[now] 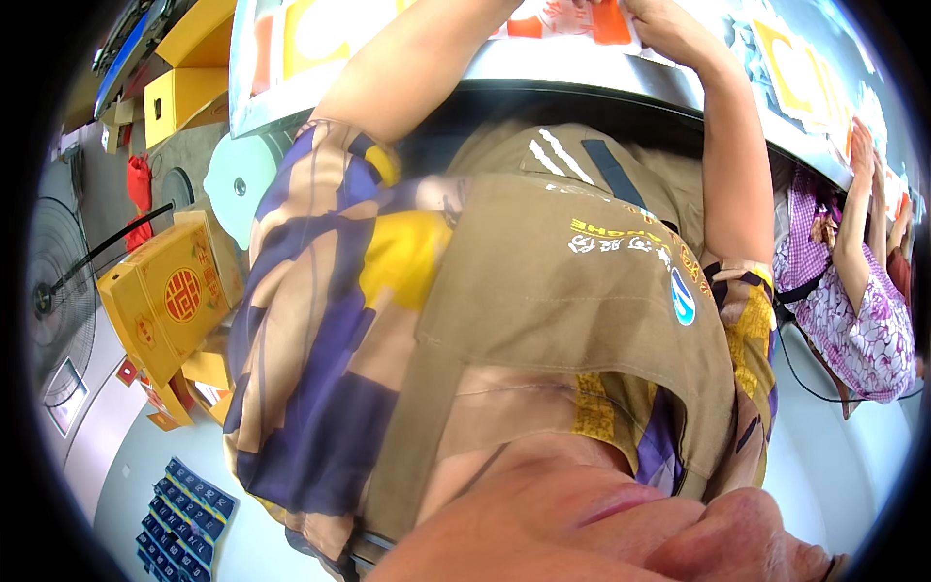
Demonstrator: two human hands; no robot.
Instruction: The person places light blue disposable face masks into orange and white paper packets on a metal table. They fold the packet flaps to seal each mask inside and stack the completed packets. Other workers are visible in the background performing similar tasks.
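At the top edge, my right hand (665, 29) is curled at the right end of a white and orange plastic packet (612, 25), gripping its edge. The packet carries red printing and lies over the front edge of the shiny metal table (582, 71). My left forearm (422, 65) reaches up and over the table. Most of my left hand is cut off by the top of the picture; only what look like its fingertips (584, 2) show above the packet, so its grip is hidden.
Yellow packs (793, 73) lie on the table at right, near another person's hand (862, 149). Left stand an open yellow carton (185, 102), a pale green stool (236, 185), a printed yellow box (171, 295) and a fan (62, 291). A dark numbered pocket chart (185, 520) hangs behind.
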